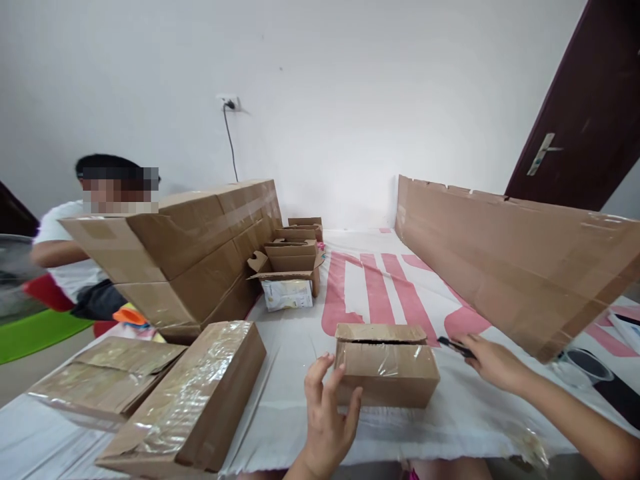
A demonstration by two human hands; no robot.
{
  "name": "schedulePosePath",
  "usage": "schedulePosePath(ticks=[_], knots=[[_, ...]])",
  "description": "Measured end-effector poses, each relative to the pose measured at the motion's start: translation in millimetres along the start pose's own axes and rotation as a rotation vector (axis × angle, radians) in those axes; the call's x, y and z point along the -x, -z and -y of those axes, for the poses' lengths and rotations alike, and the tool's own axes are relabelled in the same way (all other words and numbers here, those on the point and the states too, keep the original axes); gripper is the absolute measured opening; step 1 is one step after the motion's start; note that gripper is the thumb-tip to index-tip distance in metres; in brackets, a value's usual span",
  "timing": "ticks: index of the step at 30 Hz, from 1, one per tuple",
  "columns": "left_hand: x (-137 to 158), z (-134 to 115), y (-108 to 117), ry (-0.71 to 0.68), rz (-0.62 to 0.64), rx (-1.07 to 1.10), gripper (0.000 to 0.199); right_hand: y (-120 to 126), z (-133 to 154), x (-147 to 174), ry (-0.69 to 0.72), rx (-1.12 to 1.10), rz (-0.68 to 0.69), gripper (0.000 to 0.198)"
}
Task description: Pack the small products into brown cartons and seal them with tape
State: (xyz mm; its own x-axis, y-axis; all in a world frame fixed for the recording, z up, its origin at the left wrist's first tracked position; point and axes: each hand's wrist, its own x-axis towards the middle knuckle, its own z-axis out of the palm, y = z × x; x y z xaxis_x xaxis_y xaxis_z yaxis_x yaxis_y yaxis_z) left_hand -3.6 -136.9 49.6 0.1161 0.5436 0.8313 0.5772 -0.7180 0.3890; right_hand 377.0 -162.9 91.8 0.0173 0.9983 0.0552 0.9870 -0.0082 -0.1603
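Note:
A small taped cardboard box [387, 373] lies on the white cloth in front of me, with a dark gap along its top where the flap stands slightly raised. Beside its left end is my left hand [329, 417], fingers spread and curved; whether the fingertips touch the cardboard I cannot tell. To the right of the box, my right hand [483, 357] grips a dark box cutter [456, 347], whose tip points left toward the box's upper right corner.
Several open cardboard boxes [290, 267] line up beyond, beside a tall stack of cartons [210, 247]. Two taped boxes [200, 387] lie at left. A cardboard panel [500, 253] borders the right side, near a tape roll [590, 365]. Another person [75, 247] sits behind the stack.

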Motion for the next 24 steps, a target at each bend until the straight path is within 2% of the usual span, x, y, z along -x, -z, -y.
schedulePosePath(ticks=[3, 5, 6, 8, 10, 12, 13, 15, 18, 24], knots=[[15.4, 18.4, -3.0, 0.219, 0.052, 0.071, 0.055, -52.1, -12.4, 9.1, 0.022, -0.075, 0.117, 0.05], [28.8, 34.4, -8.9, 0.323, 0.151, 0.163, 0.06, -67.6, -13.6, 10.3, 0.034, -0.054, 0.106, 0.046], [35.3, 41.9, -12.3, 0.362, 0.212, 0.225, 0.06, -68.0, -11.5, 9.2, 0.042, -0.033, 0.07, 0.043], [46.2, 53.2, -18.4, 0.434, 0.335, 0.358, 0.057, -55.7, -0.7, 5.0, 0.079, -0.013, -0.065, 0.034], [52.6, 59.1, -22.3, 0.498, 0.417, 0.461, 0.051, -32.6, 19.7, 1.6, 0.146, -0.061, -0.279, 0.027], [54.7, 60.8, -23.8, 0.541, 0.444, 0.506, 0.051, -7.8, 47.1, 1.4, 0.26, -0.145, -0.447, 0.025], [54.8, 60.9, -23.9, 0.554, 0.447, 0.515, 0.052, 2.7, 61.6, 2.3, 0.341, -0.174, -0.479, 0.022], [54.2, 61.0, -23.7, 0.569, 0.446, 0.528, 0.054, 17.7, 88.6, 3.9, 0.527, -0.174, -0.475, 0.02], [54.0, 62.1, -23.9, 0.575, 0.436, 0.552, 0.054, 25.7, 115.6, 0.1, 0.772, -0.04, -0.473, 0.026], [55.6, 64.8, -26.5, 0.518, 0.436, 0.515, 0.059, 26.3, 132.5, -22.8, 1.146, 0.176, -0.443, 0.023]])
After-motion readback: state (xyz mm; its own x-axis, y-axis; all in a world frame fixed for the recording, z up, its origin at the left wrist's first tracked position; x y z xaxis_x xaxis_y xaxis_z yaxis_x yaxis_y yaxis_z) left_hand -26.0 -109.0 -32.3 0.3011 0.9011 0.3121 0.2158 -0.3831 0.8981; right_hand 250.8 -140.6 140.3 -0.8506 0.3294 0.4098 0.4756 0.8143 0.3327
